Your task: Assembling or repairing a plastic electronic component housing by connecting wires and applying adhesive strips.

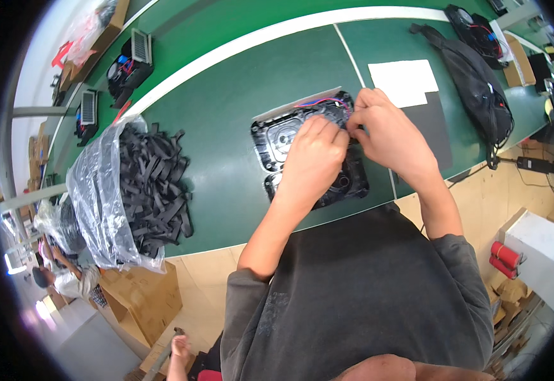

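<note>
In front of me on the green bench lies a black plastic housing (265,147) with moulded round recesses, its inside facing up. Red and blue wires (320,102) run along its far edge toward the far right corner. My left hand (319,151) rests over the middle of the housing, fingers curled and pressed together. My right hand (385,127) is closed in a pinch at the housing's right side, close to the wire ends. The fingertips of both hands hide whatever they grip, if anything.
At left, a clear plastic bag (96,197) spills black strap pieces (156,190). White sheets (404,82) and a dark grey sheet (431,127) lie at right, beside a black backpack (474,86). A cardboard box (140,298) stands below the bench's left end. Other people are nearby.
</note>
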Demonstrator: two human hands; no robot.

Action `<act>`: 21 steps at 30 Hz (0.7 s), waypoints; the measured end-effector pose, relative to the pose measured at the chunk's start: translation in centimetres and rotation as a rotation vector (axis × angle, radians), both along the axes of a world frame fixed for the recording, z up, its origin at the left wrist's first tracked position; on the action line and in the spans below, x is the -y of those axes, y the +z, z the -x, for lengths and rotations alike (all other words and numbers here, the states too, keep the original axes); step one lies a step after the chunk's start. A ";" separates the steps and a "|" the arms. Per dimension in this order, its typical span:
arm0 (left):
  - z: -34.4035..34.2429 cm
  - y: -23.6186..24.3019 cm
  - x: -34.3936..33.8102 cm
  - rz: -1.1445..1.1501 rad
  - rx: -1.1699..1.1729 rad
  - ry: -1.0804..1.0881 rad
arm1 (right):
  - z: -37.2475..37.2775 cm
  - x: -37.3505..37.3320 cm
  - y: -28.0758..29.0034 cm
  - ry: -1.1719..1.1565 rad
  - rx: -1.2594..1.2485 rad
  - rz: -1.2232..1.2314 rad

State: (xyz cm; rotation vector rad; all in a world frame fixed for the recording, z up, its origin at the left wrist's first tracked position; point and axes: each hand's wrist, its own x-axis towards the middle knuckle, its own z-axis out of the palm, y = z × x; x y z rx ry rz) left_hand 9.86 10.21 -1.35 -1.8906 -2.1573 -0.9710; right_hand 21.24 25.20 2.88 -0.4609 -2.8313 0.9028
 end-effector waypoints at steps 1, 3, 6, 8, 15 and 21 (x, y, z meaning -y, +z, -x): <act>0.0 0.0 -0.1 0.050 -0.014 -0.024 | 0.0 0.1 0.1 0.010 -0.025 -0.059; 0.1 0.3 0.0 0.087 -0.090 -0.043 | 0.0 0.1 0.4 0.024 -0.008 -0.100; 0.3 0.8 0.2 0.103 -0.202 0.005 | 0.2 -0.2 1.3 0.003 0.060 -0.078; 1.3 1.0 1.4 0.018 -0.101 0.006 | 0.1 -0.4 1.9 0.102 0.097 -0.017; 9.5 1.2 14.7 0.143 -0.275 0.705 | -1.3 -0.9 3.1 0.119 -0.074 0.046; 11.6 -0.2 19.7 0.267 -0.212 0.900 | -0.3 -0.2 2.9 0.167 -0.150 0.061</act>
